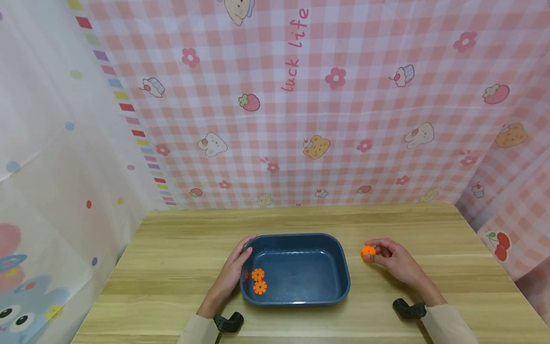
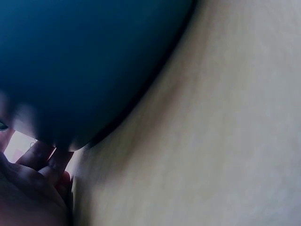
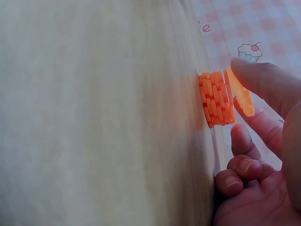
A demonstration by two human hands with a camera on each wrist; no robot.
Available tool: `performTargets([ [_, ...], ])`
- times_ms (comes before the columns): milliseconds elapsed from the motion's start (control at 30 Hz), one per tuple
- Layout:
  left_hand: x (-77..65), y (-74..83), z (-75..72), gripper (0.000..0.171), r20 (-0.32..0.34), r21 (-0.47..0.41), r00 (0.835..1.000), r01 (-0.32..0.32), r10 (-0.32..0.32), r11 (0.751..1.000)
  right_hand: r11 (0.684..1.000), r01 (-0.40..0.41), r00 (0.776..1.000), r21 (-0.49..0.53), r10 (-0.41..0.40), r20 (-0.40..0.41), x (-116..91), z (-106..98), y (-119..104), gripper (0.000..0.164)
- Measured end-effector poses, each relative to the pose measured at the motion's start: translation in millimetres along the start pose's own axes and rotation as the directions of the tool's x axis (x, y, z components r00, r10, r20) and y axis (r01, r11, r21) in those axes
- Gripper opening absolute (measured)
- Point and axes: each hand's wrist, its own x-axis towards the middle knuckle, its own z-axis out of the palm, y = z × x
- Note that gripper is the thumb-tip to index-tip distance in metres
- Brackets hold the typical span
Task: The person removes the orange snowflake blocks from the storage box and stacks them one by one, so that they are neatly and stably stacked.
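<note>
A dark blue rectangular tub [image 1: 296, 303] stands on the table, and my left hand [image 1: 234, 265] holds its left end, thumb at the rim and fingers along the outside. In the left wrist view the tub's outer wall [image 2: 84, 56] fills the upper left, above the fingers. Inside, at the left, lie two orange notched discs [image 1: 259, 287]. To the right of the tub, my right hand [image 1: 397, 263] pinches one orange notched disc [image 3: 242, 96] between thumb and index finger. That disc is tilted against the end of a stack of orange notched discs [image 3: 216, 99] on the table.
The wood-grain table [image 1: 180, 258] extends around the tub on every side. Behind it hangs a pink checked cloth [image 1: 275, 124], with a pale printed cloth [image 1: 64, 143] at the left. Each wrist bears a black device [image 1: 409, 309].
</note>
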Motion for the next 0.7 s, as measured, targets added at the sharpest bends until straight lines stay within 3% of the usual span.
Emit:
performTargets([
  [700, -0.1, -0.5, -0.6, 0.049, 0.008, 0.007, 1.000, -0.003, 0.003, 1.000, 0.996, 0.005, 1.000, -0.090, -0.007, -0.015, 0.0, 0.7, -1.2, 0.035],
])
